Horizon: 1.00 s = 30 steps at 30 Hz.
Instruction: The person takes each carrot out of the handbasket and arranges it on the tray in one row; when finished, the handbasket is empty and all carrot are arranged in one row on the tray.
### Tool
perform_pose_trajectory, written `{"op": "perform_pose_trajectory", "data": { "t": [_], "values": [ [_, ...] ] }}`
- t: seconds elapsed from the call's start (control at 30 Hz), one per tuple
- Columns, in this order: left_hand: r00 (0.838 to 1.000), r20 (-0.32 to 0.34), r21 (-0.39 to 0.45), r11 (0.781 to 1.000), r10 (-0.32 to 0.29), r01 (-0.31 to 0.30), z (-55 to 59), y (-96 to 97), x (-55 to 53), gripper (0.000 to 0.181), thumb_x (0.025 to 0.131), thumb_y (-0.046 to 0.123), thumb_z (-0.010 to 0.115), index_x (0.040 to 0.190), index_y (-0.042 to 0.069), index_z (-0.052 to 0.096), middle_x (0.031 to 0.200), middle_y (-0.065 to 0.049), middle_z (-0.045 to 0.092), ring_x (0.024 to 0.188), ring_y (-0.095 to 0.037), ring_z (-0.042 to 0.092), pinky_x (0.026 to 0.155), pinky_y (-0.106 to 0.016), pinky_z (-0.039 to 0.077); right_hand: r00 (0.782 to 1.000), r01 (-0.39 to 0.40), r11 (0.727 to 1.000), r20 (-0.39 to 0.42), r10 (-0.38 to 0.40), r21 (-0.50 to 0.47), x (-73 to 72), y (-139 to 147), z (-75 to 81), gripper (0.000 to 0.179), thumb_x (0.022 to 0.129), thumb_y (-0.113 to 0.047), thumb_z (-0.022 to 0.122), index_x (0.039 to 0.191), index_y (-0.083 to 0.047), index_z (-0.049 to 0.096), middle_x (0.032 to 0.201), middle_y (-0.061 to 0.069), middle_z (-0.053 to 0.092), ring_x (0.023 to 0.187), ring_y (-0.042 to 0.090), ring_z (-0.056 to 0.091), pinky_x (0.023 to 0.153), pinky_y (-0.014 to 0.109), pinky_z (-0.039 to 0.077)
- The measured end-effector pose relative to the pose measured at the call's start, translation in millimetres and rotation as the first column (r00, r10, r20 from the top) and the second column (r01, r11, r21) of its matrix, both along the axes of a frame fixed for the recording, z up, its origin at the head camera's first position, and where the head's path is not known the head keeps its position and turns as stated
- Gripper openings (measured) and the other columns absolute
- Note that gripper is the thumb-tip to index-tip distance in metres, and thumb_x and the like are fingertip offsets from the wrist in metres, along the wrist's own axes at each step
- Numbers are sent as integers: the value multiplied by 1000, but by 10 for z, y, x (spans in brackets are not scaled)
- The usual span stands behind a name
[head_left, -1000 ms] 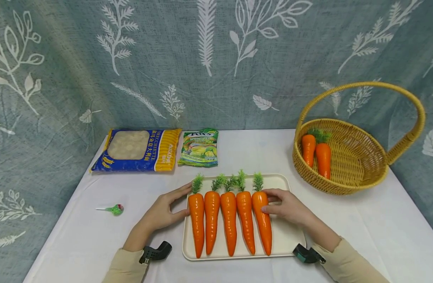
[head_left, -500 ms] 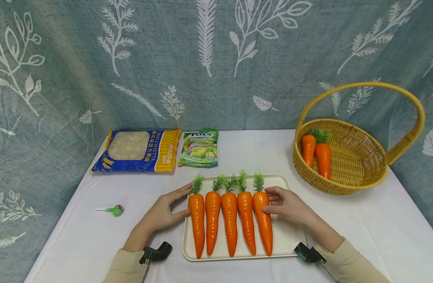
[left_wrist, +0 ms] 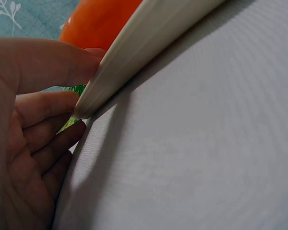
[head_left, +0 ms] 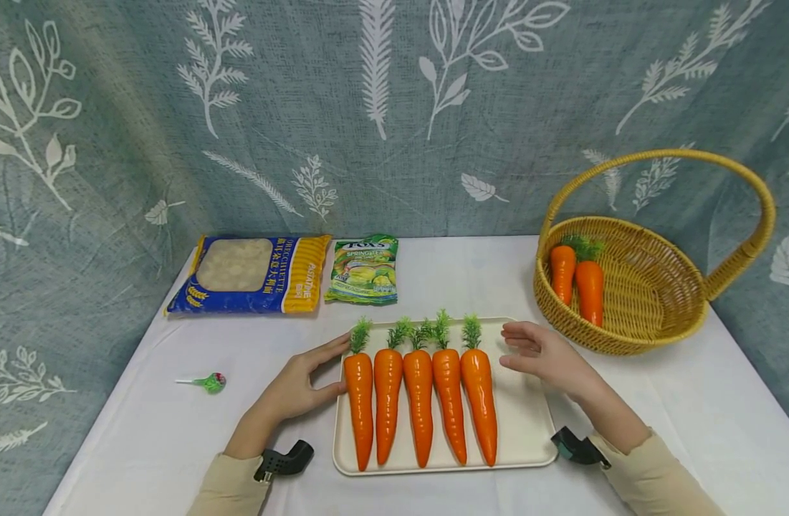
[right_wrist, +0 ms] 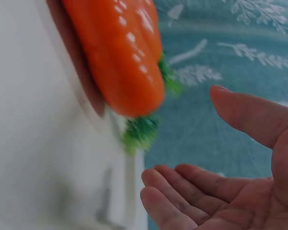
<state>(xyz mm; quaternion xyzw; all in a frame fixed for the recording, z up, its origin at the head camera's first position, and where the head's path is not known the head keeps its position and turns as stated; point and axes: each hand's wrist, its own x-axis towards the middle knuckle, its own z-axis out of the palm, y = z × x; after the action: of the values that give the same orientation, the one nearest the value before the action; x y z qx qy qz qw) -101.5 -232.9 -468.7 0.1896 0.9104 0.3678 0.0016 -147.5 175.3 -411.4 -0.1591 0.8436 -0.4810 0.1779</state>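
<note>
Several orange carrots with green tops lie side by side on a cream tray (head_left: 523,426) in the head view. My left hand (head_left: 297,387) touches the tray's left edge, its thumb (left_wrist: 62,67) at the rim beside the leftmost carrot (head_left: 360,401). To the right of the rightmost carrot (head_left: 479,401), my right hand (head_left: 549,362) hovers over the tray's right side, holding nothing. In the right wrist view its thumb (right_wrist: 249,112) and fingers stand apart, with a gap between them and the nearest carrot (right_wrist: 122,62).
A wicker basket (head_left: 658,301) with a tall handle stands at the back right, two carrots (head_left: 590,290) inside it. At the back left lie a blue and yellow pasta bag (head_left: 252,276) and a green candy bag (head_left: 364,269). A lollipop (head_left: 212,383) lies at the left.
My right hand has let go of the rightmost carrot and moved right and slightly away, toward the basket. The left hand stays at the tray's edge.
</note>
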Motion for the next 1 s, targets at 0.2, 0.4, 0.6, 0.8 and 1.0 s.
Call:
{"op": "perform_pose_trajectory", "data": {
  "t": [0.2,0.4,0.6,0.8,1.0],
  "values": [
    [1000,-20,11,1000,-6,6,7,-5,15,60,80,32,73,133,8,56,145,-4,47,132,-29,45,109,-49,38,998,56,998,-41,-57,-31,-35,164,159,60,91,-18,63,137,10,38,137,29,46,126,43,46,106,53,39],
    [1000,-28,7,1000,-6,6,5,-13,24,61,80,32,73,133,8,55,145,-3,47,132,-29,45,108,-49,38,994,103,994,-40,-105,-42,-66,332,310,59,93,-21,61,140,5,37,141,26,43,128,40,45,96,24,50],
    [1000,-23,6,1000,-15,16,-1,-11,20,60,81,32,72,134,8,55,146,-3,46,133,-28,45,109,-49,38,981,159,982,-96,-168,-99,-92,510,411,56,94,-18,60,140,6,38,132,14,54,110,1,56,84,7,49],
    [1000,-18,-1,1000,-20,20,12,-6,8,60,82,31,71,134,7,54,146,-4,45,132,-31,45,109,-50,37,967,211,970,-120,-226,-121,-175,697,492,57,94,-20,59,140,6,37,113,-25,52,103,-11,54,82,6,49],
    [1000,-9,4,1000,-21,21,17,-3,9,60,82,31,71,134,7,54,146,-5,45,133,-31,44,109,-50,37,949,267,960,-150,-277,-81,-347,863,657,61,95,-25,57,143,5,33,114,-25,49,102,-12,51,81,3,46]
  ]
}}
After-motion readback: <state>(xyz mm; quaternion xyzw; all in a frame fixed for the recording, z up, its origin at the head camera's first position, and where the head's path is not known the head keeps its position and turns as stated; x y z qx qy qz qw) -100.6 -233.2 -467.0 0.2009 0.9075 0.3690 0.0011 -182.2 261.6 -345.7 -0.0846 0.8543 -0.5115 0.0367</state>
